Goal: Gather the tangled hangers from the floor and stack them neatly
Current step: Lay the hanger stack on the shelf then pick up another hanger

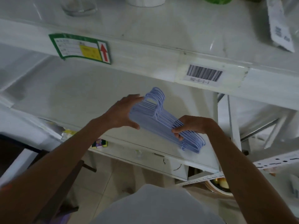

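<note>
A stack of several light blue plastic hangers point(161, 120) lies aligned over the lower white shelf point(80, 97), hooks pointing away from me. My right hand point(192, 125) grips the near right end of the stack, fingers curled around the shoulder arms. My left hand point(123, 112) rests flat against the stack's left side near the hooks, fingers spread and thumb below. Whether the stack rests on the shelf or is held just above it is unclear.
An upper white shelf edge point(145, 68) carries a green-bordered label point(80, 47) with a red arrow and a barcode sticker point(204, 74). A glass jar point(79, 5) stands above. A bowl point(218, 186) sits on the tiled floor at lower right. Small packets point(99, 143) lie under the shelf.
</note>
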